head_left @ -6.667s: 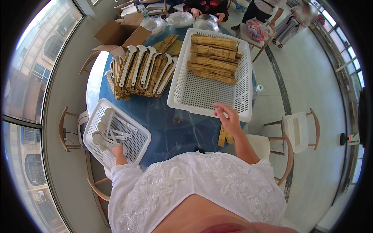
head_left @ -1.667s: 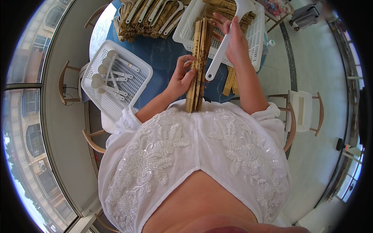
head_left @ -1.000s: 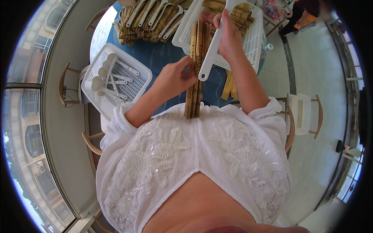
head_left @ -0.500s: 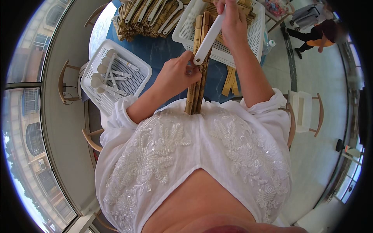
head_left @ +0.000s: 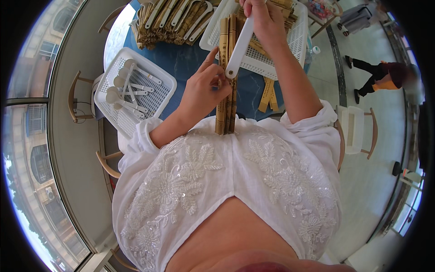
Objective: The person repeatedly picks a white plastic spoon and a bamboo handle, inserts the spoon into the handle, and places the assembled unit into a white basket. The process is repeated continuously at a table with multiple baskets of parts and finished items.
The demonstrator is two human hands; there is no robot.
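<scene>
My right hand (head_left: 268, 27) is closed around the upper part of a long white utensil handle (head_left: 241, 47); the other end is hidden by the hand and the picture's edge. Its lower tip, with a small hole, lies against a stack of narrow brown bamboo-patterned sleeves (head_left: 228, 109) standing near my chest. Beside that tip is my left hand (head_left: 206, 88), its thumb and curled fingers on the sleeves and its index finger pointing up along them. A white perforated basket (head_left: 168, 90) to the left holds several white spoons (head_left: 127, 86).
Many sleeved utensils (head_left: 174, 27) are piled at the back of the blue-topped table (head_left: 186, 63). Another white basket (head_left: 294, 50) at the right holds more sleeves. Two loose sleeves (head_left: 268, 96) lie before it, and a bottle (head_left: 314, 52) stands beside it. Chairs surround the table; a person (head_left: 380, 75) walks at right.
My left index finger has lifted and stretched upward along the sleeves. The right hand and the white handle have shifted slightly left. The walking person has moved nearer along the right side.
</scene>
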